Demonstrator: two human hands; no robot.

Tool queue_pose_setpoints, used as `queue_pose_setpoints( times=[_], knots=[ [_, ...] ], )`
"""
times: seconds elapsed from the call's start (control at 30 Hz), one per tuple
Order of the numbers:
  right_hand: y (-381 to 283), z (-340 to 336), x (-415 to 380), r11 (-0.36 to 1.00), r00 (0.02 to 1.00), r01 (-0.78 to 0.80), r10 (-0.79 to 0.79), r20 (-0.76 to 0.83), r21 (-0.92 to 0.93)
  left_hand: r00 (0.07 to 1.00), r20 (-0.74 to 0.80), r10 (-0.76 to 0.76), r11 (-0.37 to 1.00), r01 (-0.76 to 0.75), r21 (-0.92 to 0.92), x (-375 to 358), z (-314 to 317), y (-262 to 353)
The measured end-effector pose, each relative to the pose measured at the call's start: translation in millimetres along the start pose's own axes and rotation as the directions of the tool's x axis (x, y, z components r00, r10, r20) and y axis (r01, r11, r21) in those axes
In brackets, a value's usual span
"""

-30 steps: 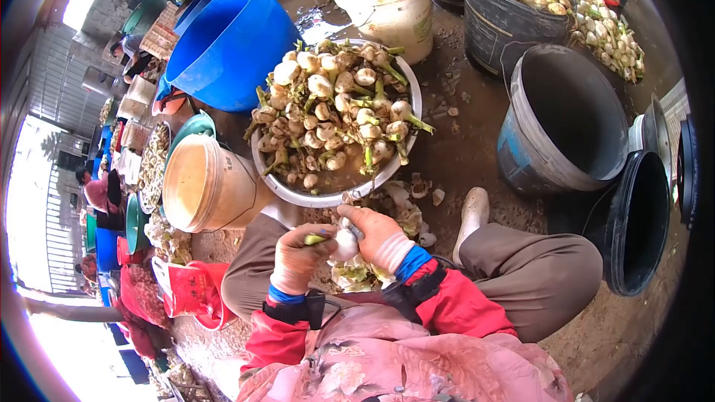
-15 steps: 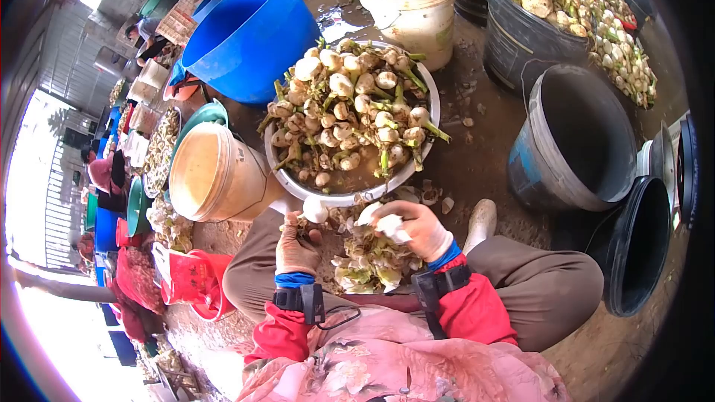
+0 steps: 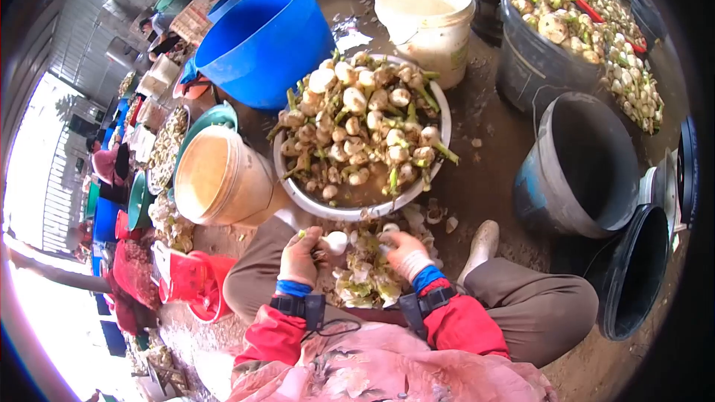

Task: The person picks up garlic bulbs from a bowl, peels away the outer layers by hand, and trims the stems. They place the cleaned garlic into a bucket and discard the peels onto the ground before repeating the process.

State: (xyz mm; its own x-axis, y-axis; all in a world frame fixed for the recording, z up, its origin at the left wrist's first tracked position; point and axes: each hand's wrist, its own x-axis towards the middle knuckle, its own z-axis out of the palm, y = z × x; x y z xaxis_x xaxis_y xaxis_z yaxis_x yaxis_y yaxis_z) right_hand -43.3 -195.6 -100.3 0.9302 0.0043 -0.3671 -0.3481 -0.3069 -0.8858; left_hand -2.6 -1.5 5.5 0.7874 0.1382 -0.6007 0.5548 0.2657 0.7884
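Note:
My left hand (image 3: pixel 300 259) is closed round a garlic bulb; its white head (image 3: pixel 336 243) sticks out to the right and a bit of green stem shows at the upper left. To the right, my right hand (image 3: pixel 407 254) has its fingers curled in, with something pale at the fingertips that is too small to name. Between and below my hands lies a heap of pale peelings (image 3: pixel 365 279). Just beyond stands a wide metal basin (image 3: pixel 445 123) piled with dirty garlic bulbs on green stems (image 3: pixel 355 126).
Around the basin stand a blue tub (image 3: pixel 264 48), a cream bucket (image 3: pixel 223 179), a white bucket (image 3: pixel 428 18) and a dark bucket (image 3: pixel 544 179). A black bucket (image 3: pixel 532 67) of bulbs is at the upper right. Red containers (image 3: pixel 195 283) lie left of my knee; people sit far left.
My right hand has moved down, away from the white piece it held out. My left hand has turned, bringing the white bulb to its right side. The view has shifted slightly.

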Motion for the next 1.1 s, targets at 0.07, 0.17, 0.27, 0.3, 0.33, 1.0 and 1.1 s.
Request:
queue_pose_setpoints(
  times=[0.07, 0.17, 0.27, 0.3, 0.33, 1.0, 1.1],
  knots=[
    [14.9, 10.8, 7.0, 0.997, 0.998, 0.065, -0.064, 0.005, -0.037, 0.986, 0.159, -0.046, 0.998, 0.039, 0.05, 6.0, -2.3, 7.3],
    [15.4, 15.8, 12.1, 0.997, 0.997, 0.059, -0.055, 0.058, -0.058, 0.905, 0.416, -0.083, 0.786, -0.197, 0.586, 12.4, 14.8, 16.4],
    [10.4, 16.0, 14.2, 0.999, 0.996, -0.004, 0.008, 0.087, -0.037, 0.876, 0.375, -0.303, 0.473, -0.204, 0.857, 2.7, 54.2, 30.3],
    [8.7, 15.5, 14.8, 0.998, 0.994, -0.043, 0.048, 0.097, -0.046, 0.766, 0.619, -0.174, 0.245, -0.575, 0.78, 25.4, 50.8, 19.7],
    [7.7, 14.6, 14.6, 0.995, 0.99, -0.082, 0.088, 0.108, -0.054, 0.556, 0.822, -0.118, -0.038, -0.83, 0.556, 48.5, 47.8, 9.2],
    [45.4, 7.0, 21.0, 0.972, 0.99, -0.041, 0.07, -0.119, 0.231, 0.274, 0.952, 0.136, 0.345, -0.914, 0.214, 70.8, 172.7, 118.7],
    [44.5, 4.9, 22.2, 0.944, 0.977, -0.093, 0.148, -0.152, 0.318, 0.624, 0.781, 0.026, -0.205, -0.761, 0.615, 96.2, 104.7, 25.2]
  ],
)
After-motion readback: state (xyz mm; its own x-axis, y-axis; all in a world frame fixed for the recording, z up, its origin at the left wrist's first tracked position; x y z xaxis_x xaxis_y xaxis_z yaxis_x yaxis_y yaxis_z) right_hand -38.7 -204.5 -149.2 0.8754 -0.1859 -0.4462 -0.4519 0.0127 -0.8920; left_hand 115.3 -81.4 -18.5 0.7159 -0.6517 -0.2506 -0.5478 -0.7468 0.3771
